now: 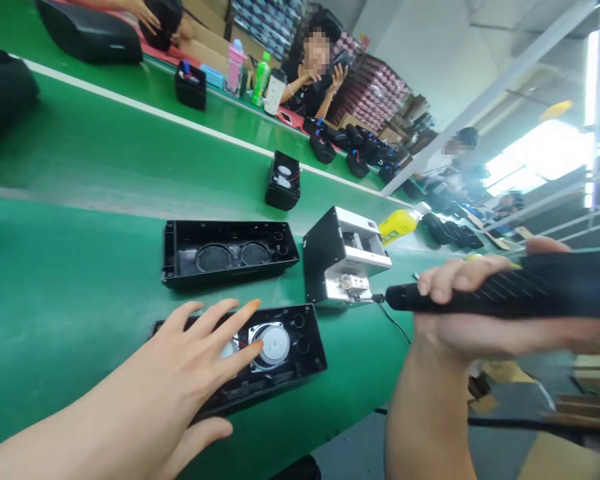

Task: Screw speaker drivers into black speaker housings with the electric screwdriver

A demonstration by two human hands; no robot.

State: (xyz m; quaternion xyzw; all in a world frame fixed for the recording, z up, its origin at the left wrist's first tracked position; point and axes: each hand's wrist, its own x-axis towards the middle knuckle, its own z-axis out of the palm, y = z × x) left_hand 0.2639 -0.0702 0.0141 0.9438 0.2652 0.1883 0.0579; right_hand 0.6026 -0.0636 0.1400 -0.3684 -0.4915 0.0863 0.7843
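Note:
My left hand lies flat with fingers spread on a black speaker housing that holds a round silver speaker driver. My right hand is wrapped around a black electric screwdriver, held level with its tip pointing left at a small black and white screw feeder box. A second, open black housing with two round mesh grilles lies just beyond the first.
All this sits on a green conveyor belt with a white line. A smaller black speaker part stands farther back. A yellow object, bottles, black boxes and other people are along the far side.

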